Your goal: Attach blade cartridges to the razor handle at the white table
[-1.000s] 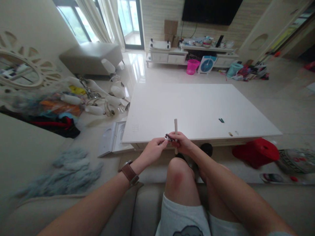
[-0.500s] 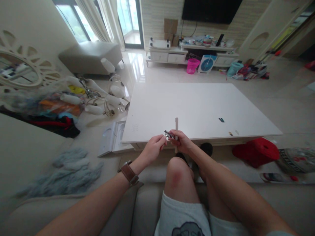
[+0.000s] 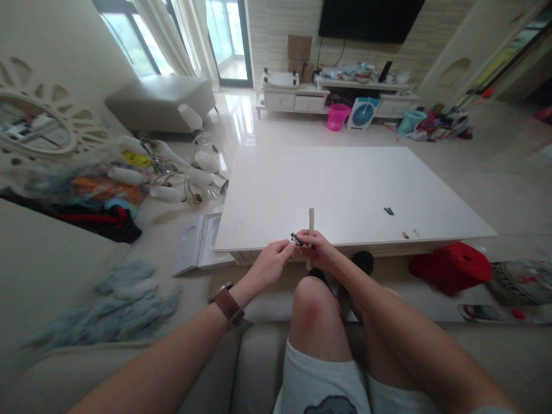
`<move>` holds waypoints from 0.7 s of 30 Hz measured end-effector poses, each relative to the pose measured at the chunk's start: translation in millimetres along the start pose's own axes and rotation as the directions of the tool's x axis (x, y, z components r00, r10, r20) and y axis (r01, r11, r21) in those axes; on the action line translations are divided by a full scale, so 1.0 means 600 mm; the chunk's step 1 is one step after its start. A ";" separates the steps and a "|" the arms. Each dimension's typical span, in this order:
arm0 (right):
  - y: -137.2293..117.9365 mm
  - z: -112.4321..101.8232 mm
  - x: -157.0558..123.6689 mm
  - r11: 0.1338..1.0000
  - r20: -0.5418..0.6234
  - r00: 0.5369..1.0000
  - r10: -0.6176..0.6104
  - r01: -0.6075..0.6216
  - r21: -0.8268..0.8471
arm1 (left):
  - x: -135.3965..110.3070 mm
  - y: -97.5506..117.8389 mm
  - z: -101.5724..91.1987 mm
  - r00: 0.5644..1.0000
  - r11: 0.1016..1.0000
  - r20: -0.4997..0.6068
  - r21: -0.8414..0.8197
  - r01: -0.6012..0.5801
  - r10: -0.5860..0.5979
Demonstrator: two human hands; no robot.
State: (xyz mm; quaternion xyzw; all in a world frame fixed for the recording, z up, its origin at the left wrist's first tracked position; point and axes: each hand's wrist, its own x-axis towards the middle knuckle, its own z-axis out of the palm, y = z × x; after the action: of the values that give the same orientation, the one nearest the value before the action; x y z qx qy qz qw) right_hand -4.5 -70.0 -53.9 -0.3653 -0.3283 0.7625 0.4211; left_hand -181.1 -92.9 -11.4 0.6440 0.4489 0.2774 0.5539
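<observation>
Both my hands meet over the near edge of the white table (image 3: 328, 184). My right hand (image 3: 318, 248) is closed around a narrow pale strap (image 3: 311, 218), which stands out above and below the fingers. A small dark, shiny metal piece (image 3: 295, 238) sticks out between the thumb and fingers of the same hand. My left hand (image 3: 276, 259) is closed, its fingertips pinched at the lower end of the metal piece. What exactly those fingertips grip is hidden. A brown watch (image 3: 227, 305) is on my left wrist.
On the table lie two small dark strips (image 3: 388, 211) and a small brownish bit (image 3: 405, 235). An open white box (image 3: 190, 246) stands by the table's left end. A red roll (image 3: 452, 267) is at right. Lamp parts (image 3: 168, 194) lie on the floor at left.
The metal piece and my left fingertips have shifted slightly to the right and down, closer to my right hand. The strap stays in my right hand.
</observation>
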 end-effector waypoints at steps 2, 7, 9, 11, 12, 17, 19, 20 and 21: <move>0.000 -0.001 0.000 1.000 0.004 1.000 -0.001 0.001 -0.002 | -0.001 0.000 0.000 1.000 1.000 0.000 0.005 -0.003 0.003; 0.000 0.000 0.001 1.000 0.007 1.000 0.008 -0.008 -0.004 | -0.002 0.000 0.001 1.000 1.000 0.011 0.011 0.010 -0.010; 0.000 0.001 0.001 1.000 -0.001 1.000 0.012 -0.012 -0.004 | -0.002 0.000 0.001 1.000 1.000 0.018 0.007 0.002 -0.002; 0.000 0.001 0.001 1.000 -0.007 1.000 0.010 -0.010 -0.003 | -0.002 0.000 0.002 1.000 1.000 0.022 0.008 -0.008 0.008; 0.000 0.001 0.001 1.000 -0.008 1.000 0.009 -0.009 -0.003 | -0.001 0.000 0.002 1.000 1.000 0.023 0.008 -0.012 0.012; 0.000 0.000 0.002 1.000 -0.016 1.000 0.001 -0.001 -0.011 | -0.001 0.002 0.002 1.000 1.000 0.021 0.027 -0.010 0.010; 0.000 0.000 0.002 1.000 -0.016 1.000 -0.006 0.006 -0.006 | -0.002 0.002 0.002 1.000 0.999 0.018 0.032 -0.014 0.013; 0.000 0.000 0.002 1.000 -0.015 1.000 -0.008 0.008 -0.002 | -0.002 0.001 0.002 1.000 0.999 0.017 0.032 -0.018 0.017; 0.000 0.000 0.001 1.000 -0.014 1.000 -0.012 0.012 0.001 | -0.002 0.001 0.002 1.000 0.999 0.015 0.030 -0.020 0.020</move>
State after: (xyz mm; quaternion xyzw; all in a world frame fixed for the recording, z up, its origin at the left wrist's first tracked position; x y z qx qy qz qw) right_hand -4.8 -69.1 -54.0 -0.3686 -0.3273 0.7576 0.4279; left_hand -180.2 -94.5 -11.2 0.6587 0.4424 0.2715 0.5446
